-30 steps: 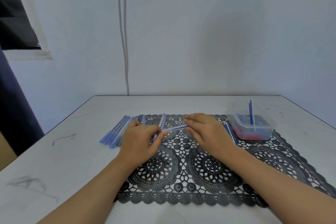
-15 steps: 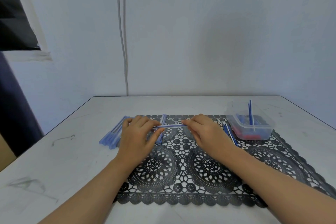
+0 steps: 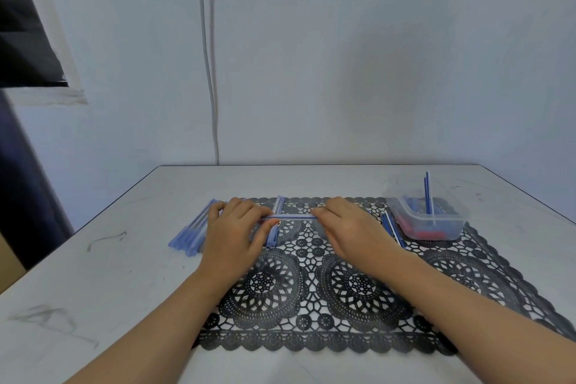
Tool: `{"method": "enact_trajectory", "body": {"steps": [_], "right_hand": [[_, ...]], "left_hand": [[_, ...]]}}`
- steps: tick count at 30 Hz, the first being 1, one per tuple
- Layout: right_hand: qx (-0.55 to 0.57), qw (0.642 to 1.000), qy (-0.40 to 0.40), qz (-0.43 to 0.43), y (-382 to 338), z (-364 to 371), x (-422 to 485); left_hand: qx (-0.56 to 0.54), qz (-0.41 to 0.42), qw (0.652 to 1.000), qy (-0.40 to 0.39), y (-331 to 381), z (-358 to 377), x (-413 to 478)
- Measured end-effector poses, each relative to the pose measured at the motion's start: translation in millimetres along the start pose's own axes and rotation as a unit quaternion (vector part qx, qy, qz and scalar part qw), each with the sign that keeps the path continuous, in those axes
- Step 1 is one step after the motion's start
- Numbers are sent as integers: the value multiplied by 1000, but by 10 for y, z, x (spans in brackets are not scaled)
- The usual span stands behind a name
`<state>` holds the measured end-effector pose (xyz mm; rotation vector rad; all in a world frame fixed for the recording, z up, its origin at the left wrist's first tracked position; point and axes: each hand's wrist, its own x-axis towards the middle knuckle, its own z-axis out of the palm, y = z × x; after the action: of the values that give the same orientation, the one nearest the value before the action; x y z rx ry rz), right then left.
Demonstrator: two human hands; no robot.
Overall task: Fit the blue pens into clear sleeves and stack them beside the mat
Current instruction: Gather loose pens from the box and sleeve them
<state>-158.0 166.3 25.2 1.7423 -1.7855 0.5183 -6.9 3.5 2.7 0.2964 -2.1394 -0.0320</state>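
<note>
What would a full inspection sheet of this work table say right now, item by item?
Surface: white table with grey scuff marks; a black lace mat lies on it.
Job's things: blue pen held level over the mat; sleeved pens piled on the table left of the mat; loose blue pens beside a clear tub that holds more pens.
Clutter: red items in the tub's bottom, too small to identify.
Grips: left hand and right hand each pinch one end of the blue pen.
Cables: white cable runs down the wall.
Surroundings: pale wall; dark window at far left.
</note>
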Motion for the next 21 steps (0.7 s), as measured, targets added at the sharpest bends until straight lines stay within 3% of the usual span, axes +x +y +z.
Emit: {"method": "enact_trajectory", "body": {"steps": [16,21], "right_hand": [[40,999,-7,14,7,-49,-19],[43,997,13,55,40,-42,-9]], "left_hand": [[-9,2,1000,-4,-22,14,4],[-10,-5,1000,1,-20,12,-1]]}}
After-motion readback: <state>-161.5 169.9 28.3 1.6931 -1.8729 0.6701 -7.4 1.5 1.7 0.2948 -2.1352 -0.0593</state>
